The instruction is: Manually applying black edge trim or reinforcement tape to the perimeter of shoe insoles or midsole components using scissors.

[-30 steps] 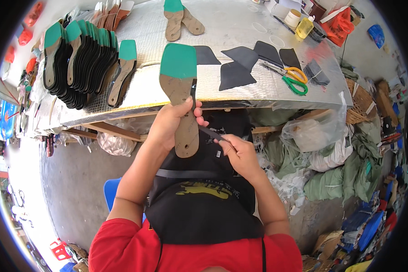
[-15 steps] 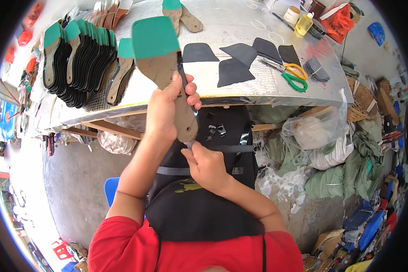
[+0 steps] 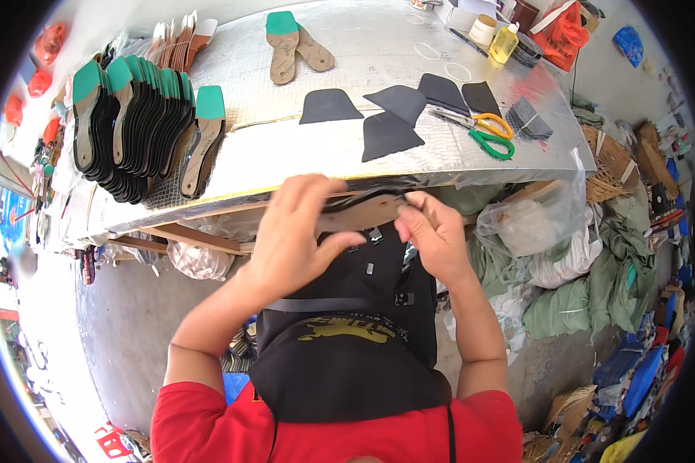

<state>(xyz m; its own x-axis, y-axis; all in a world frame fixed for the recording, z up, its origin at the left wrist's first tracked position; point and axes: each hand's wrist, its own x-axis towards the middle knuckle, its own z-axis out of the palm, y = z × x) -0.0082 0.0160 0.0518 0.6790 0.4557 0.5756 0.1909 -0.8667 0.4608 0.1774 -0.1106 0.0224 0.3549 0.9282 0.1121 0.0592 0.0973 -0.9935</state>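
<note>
A brown insole (image 3: 361, 216) with a dark edge lies crosswise in the air just below the table's front edge. My right hand (image 3: 434, 231) pinches its narrower end between thumb and fingers. My left hand (image 3: 295, 231), fingers stretched and thumb apart, is by the other end, which it hides. On the table at the left stand tightly packed insoles (image 3: 143, 116) with green tips and black edges. One more insole (image 3: 202, 143) leans beside them. Two others, one with a green tip (image 3: 283, 46), lie crossed farther back.
Black trapezoid pieces (image 3: 394, 137) are spread on the silver-covered table (image 3: 262, 147). Scissors (image 3: 490, 135) with yellow and green handles lie right of them. A yellow liquid bottle (image 3: 503, 44) stands at the back right. Plastic bags (image 3: 533, 224) and green cloth are under the table's right side.
The insole has turned from upright to crosswise, its end now in my right hand, which has moved right and up. My left hand has lowered and opened from its grip.
</note>
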